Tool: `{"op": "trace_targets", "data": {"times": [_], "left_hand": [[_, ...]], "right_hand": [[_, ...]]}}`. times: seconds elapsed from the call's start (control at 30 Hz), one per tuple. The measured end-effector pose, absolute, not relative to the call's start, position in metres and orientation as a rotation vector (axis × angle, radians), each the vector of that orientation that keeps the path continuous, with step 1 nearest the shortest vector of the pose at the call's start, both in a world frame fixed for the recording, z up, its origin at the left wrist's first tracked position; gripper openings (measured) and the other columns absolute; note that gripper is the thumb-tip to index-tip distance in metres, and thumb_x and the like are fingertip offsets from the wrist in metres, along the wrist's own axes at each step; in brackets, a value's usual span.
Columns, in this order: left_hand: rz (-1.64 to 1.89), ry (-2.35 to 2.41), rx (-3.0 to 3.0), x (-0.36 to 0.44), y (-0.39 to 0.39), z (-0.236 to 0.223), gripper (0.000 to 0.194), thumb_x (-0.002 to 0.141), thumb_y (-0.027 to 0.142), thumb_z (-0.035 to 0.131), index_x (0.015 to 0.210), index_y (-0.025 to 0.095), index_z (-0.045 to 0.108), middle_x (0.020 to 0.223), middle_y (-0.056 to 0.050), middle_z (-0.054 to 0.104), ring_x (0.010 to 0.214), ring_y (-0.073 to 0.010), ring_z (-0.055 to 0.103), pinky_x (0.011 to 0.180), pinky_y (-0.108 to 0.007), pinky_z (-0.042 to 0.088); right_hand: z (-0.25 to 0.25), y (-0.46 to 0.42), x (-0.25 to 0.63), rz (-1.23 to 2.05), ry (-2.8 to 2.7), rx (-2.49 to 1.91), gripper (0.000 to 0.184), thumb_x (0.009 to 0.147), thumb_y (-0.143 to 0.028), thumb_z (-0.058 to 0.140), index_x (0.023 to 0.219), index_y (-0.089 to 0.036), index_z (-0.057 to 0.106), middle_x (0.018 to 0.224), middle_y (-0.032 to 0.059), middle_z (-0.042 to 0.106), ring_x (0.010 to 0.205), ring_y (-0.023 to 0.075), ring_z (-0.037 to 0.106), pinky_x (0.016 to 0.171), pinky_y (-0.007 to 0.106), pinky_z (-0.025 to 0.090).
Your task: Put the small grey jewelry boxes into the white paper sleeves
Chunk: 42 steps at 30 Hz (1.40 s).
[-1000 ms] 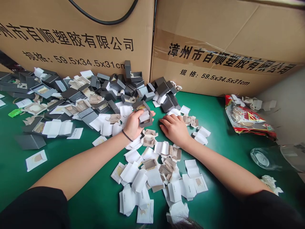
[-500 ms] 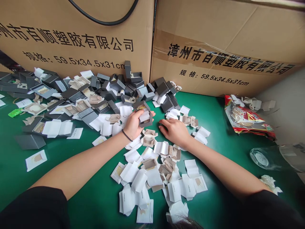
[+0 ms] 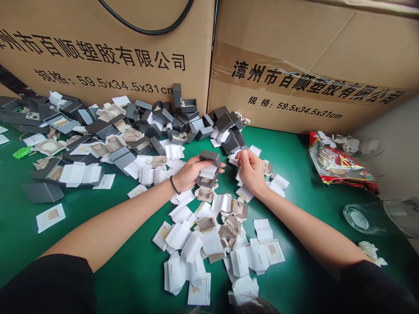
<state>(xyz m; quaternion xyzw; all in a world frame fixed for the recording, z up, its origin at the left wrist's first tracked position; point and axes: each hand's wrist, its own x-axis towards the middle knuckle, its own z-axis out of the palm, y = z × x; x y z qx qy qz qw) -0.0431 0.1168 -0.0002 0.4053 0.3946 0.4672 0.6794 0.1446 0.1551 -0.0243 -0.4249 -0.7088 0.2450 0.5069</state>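
Observation:
A small dark grey hinged box [image 3: 211, 156] is gripped in my left hand [image 3: 190, 174], its lid raised and a white paper flap showing inside. The thumb lies over the box's inner side and the fingertips show past its right edge. To the right of the box, separated by a gap, my right hand [image 3: 253, 173] is closed with its fingers curled. What those fingers hold, if anything, is hidden. White paper pieces [image 3: 245, 193] lie beneath and around the right hand. Below both hands spreads a heap of torn white and beige card inserts [image 3: 212, 242].
Many dark grey boxes [image 3: 98, 128] are piled at the back left. Two large cartons [image 3: 183, 26] stand behind. At the right are a red food packet [image 3: 340, 161], a clear plastic cup [image 3: 356, 216] and crumpled tissue [image 3: 371, 252] on the green table [image 3: 124, 261].
My left hand has brought the box slightly lower and to the right, tilting it. My right hand has moved up and to the right, and its fingers have curled shut.

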Motion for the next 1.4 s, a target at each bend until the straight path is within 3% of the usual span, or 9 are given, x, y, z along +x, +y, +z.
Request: {"op": "trace_targets", "data": {"times": [0.2, 0.4, 0.63, 0.83, 0.93, 1.03, 1.13, 1.2, 1.4], "left_hand": [[1.249, 0.837, 0.671, -0.047, 0.125, 0.001, 0.027, 0.088, 0.016, 0.041, 0.087, 0.004, 0.065, 0.091, -0.014, 0.065, 0.075, -0.0168, 0.064, 0.062, -0.026, 0.053], [1.314, 0.758, 0.466, -0.050, 0.129, 0.003, 0.028, 0.090, 0.016, 0.038, 0.083, 0.006, 0.063, 0.091, -0.008, 0.064, 0.082, -0.0133, 0.063, 0.064, -0.022, 0.051], [1.380, 0.730, 0.413, -0.051, 0.128, 0.005, 0.027, 0.090, 0.017, 0.038, 0.087, 0.005, 0.061, 0.086, -0.008, 0.063, 0.080, -0.0127, 0.062, 0.062, -0.020, 0.051], [1.383, 0.726, 0.405, -0.052, 0.130, 0.006, 0.027, 0.092, 0.018, 0.035, 0.091, 0.005, 0.060, 0.086, -0.009, 0.063, 0.082, -0.0138, 0.063, 0.062, -0.020, 0.052], [1.402, 0.721, 0.419, -0.054, 0.132, 0.007, 0.025, 0.091, 0.017, 0.037, 0.090, 0.006, 0.059, 0.089, -0.008, 0.063, 0.083, -0.0137, 0.063, 0.061, -0.020, 0.052], [1.413, 0.717, 0.409, -0.057, 0.135, 0.007, 0.024, 0.091, 0.018, 0.038, 0.089, 0.006, 0.058, 0.091, -0.009, 0.063, 0.083, -0.0128, 0.063, 0.062, -0.019, 0.052], [1.401, 0.689, 0.414, -0.058, 0.137, 0.007, 0.024, 0.091, 0.017, 0.036, 0.087, 0.006, 0.057, 0.090, -0.009, 0.063, 0.083, -0.0132, 0.063, 0.063, -0.019, 0.052], [1.383, 0.661, 0.426, -0.059, 0.138, 0.006, 0.025, 0.092, 0.018, 0.036, 0.085, 0.006, 0.057, 0.089, -0.010, 0.063, 0.083, -0.0134, 0.064, 0.062, -0.018, 0.052], [1.402, 0.679, 0.451, -0.057, 0.135, 0.008, 0.024, 0.092, 0.016, 0.035, 0.084, 0.006, 0.056, 0.088, -0.010, 0.064, 0.080, -0.0133, 0.064, 0.062, -0.019, 0.052]], "right_hand": [[-0.016, 0.136, 0.146, -0.243, -2.203, -0.568, 0.033, 0.092, -0.041, 0.045, 0.084, -0.017, 0.066, 0.099, 0.0064, 0.064, 0.096, 0.0207, 0.050, 0.087, 0.040, 0.032], [-0.022, 0.123, 0.135, 0.079, -2.638, -0.052, 0.042, 0.090, -0.050, 0.047, 0.115, -0.021, 0.063, 0.131, 0.0021, 0.053, 0.122, 0.0218, 0.041, 0.100, 0.038, 0.033], [-0.033, 0.142, 0.137, 0.146, -2.450, -0.402, 0.026, 0.091, -0.025, 0.049, 0.110, -0.015, 0.063, 0.121, 0.0041, 0.059, 0.100, 0.0158, 0.052, 0.086, 0.032, 0.043], [-0.029, 0.142, 0.140, -0.082, -2.238, -0.636, 0.020, 0.090, -0.025, 0.052, 0.103, -0.015, 0.063, 0.124, 0.0067, 0.057, 0.111, 0.0196, 0.049, 0.094, 0.038, 0.039], [-0.011, 0.126, 0.140, -0.124, -2.139, -0.484, 0.017, 0.089, -0.023, 0.051, 0.097, -0.014, 0.063, 0.118, 0.0079, 0.060, 0.110, 0.0197, 0.051, 0.094, 0.038, 0.040], [0.009, 0.089, 0.139, 0.056, -2.376, 0.012, 0.031, 0.093, -0.040, 0.046, 0.099, -0.017, 0.065, 0.113, 0.0041, 0.062, 0.110, 0.0169, 0.051, 0.095, 0.034, 0.041], [0.011, 0.042, 0.137, 0.211, -2.613, 0.344, 0.050, 0.085, -0.063, 0.045, 0.116, -0.028, 0.064, 0.138, -0.0033, 0.045, 0.135, 0.0229, 0.030, 0.112, 0.044, 0.024], [0.000, 0.023, 0.135, 0.113, -2.774, 0.448, 0.056, 0.085, -0.064, 0.044, 0.130, -0.031, 0.055, 0.147, -0.0019, 0.032, 0.141, 0.0283, 0.014, 0.112, 0.058, 0.011], [-0.026, 0.053, 0.143, -0.106, -2.830, -0.018, 0.046, 0.095, -0.050, 0.038, 0.127, -0.023, 0.058, 0.147, 0.0001, 0.031, 0.138, 0.0292, 0.023, 0.111, 0.060, 0.009]]}}
